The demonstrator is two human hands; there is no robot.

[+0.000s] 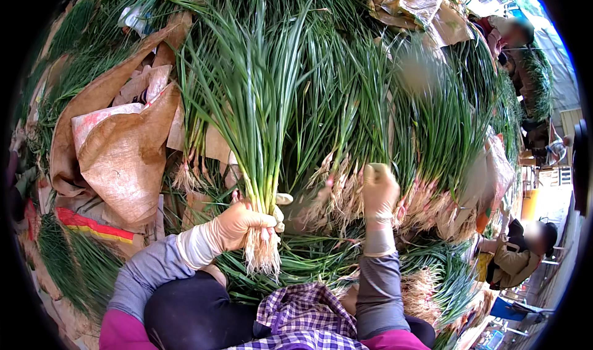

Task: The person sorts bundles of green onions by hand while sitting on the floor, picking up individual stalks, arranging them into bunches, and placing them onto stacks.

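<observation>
My gloved left hand (238, 224) grips a bunch of spring onions (260, 158) just above its roots. The long green leaves of this bunch point away from me, and its pale roots hang below my fingers. To the right, my gloved right hand (379, 192) is closed into a fist beside the root ends of other spring onions (346, 192). Whatever that fist holds, if anything, is hidden by the fingers. Another row of spring onions (426, 195) with pinkish bulbs lies right of it.
Brown wrapping sheets (123, 171) lie crumpled on the left, with more brown paper (426, 10) at the far right. Loose spring onions (426, 294) lie close to my knees. Two other people (522, 260) are along the right side, beyond the piles.
</observation>
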